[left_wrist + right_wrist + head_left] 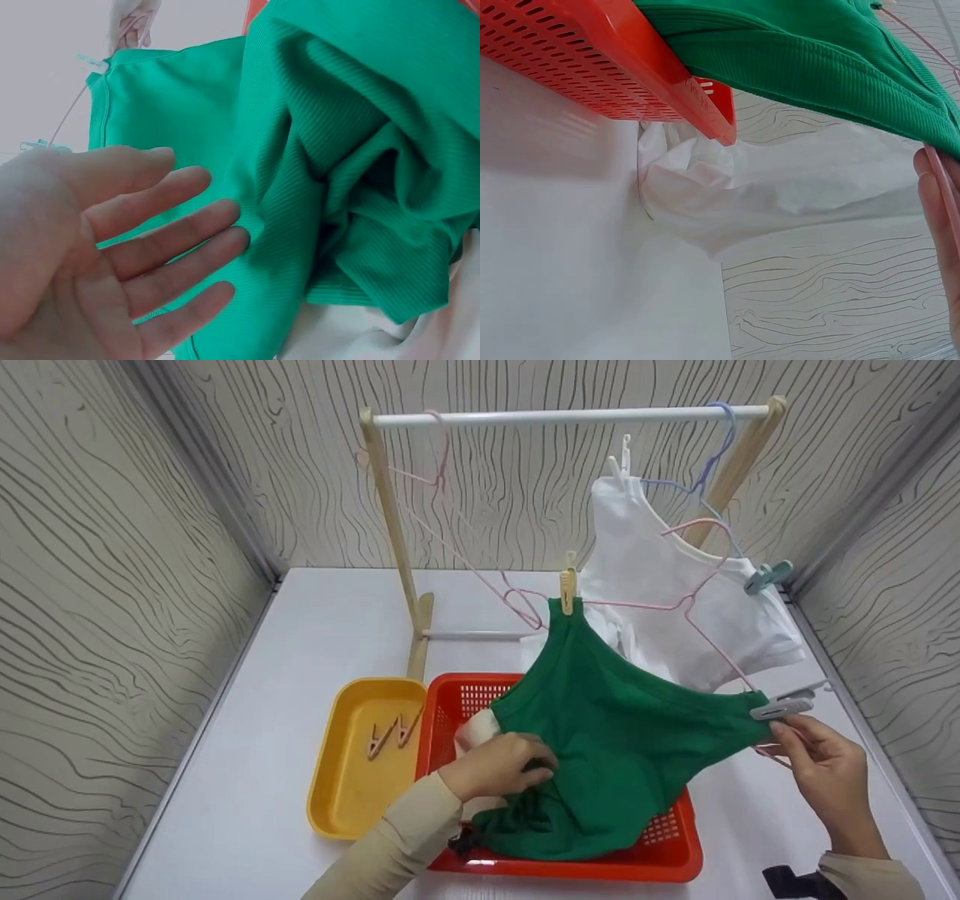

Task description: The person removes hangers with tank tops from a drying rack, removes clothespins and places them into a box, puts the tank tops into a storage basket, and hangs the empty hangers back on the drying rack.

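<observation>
A green tank top (607, 712) hangs on a pink hanger (645, 604) over the red basket. A yellow clothespin (568, 591) grips one shoulder strap; a pale grey clothespin (784, 707) grips the other. My right hand (829, 769) pinches the hanger's end just below that grey clothespin; the right wrist view shows the pink hanger bar (943, 191) along the fingers. Over the shirt's left side is my left hand (501, 765). In the left wrist view its fingers (184, 232) are spread and nearly straight beside the ribbed fabric, holding nothing.
Behind stands a rack with a white bar (570, 416), carrying an empty pink hanger (441, 457) and a white tank top (675, 577) on a blue hanger. Left of the red basket (686, 847) sits a yellow tray (352, 802) with two pink clothespins (382, 739).
</observation>
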Motion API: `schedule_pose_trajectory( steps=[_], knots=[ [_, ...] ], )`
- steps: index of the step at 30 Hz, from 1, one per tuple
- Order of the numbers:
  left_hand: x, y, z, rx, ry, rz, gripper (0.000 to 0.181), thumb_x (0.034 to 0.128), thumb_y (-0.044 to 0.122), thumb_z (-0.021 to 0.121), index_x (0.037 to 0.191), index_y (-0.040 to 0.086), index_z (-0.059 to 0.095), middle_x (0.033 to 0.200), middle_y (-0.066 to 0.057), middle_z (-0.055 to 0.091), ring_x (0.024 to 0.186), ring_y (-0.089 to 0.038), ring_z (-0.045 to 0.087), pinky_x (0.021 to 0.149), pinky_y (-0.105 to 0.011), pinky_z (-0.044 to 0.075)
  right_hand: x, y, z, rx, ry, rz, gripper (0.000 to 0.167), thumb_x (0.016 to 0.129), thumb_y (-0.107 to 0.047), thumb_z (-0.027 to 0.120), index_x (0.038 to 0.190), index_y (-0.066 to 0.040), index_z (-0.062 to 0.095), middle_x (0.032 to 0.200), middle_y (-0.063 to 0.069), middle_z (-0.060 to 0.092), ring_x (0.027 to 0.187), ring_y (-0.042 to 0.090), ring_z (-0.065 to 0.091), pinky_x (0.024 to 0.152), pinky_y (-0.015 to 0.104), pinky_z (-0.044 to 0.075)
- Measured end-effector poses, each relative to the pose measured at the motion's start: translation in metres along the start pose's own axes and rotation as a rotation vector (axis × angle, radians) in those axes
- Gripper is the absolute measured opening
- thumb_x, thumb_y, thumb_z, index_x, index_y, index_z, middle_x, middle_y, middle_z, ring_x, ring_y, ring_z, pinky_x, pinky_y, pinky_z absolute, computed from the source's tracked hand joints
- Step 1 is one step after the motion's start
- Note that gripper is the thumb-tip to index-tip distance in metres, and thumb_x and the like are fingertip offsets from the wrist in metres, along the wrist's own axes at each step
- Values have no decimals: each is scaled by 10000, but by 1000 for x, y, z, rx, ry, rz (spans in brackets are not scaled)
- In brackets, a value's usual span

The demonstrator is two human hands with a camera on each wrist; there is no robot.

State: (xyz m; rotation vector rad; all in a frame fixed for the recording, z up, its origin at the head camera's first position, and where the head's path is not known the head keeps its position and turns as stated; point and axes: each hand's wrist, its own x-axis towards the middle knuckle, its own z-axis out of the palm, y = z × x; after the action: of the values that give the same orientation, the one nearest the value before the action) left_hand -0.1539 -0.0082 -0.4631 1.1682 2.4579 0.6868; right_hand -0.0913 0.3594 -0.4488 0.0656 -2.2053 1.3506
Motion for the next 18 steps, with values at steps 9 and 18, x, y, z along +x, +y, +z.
schedule_pose_trajectory(
  steps=[9,18],
  knots=[
    [0,-1,5,32,-33,-7,221,955,248,593,1129,156,695,1126,11,717,953,-77,648,940,-189,540,-3,2,-2,124,21,25,375,842,231,511,994,-61,689,847,-133,750,663,-21,708,618,117,560],
    [0,-2,6,29,-44,-12,228,954,250,597,1134,151,696,1128,9,720,952,-85,643,948,-201,540,-5,3,-12,0,-14,-2,374,857,204,520,1015,-95,679,854,-219,717,702,-73,696,632,97,553]
  ],
)
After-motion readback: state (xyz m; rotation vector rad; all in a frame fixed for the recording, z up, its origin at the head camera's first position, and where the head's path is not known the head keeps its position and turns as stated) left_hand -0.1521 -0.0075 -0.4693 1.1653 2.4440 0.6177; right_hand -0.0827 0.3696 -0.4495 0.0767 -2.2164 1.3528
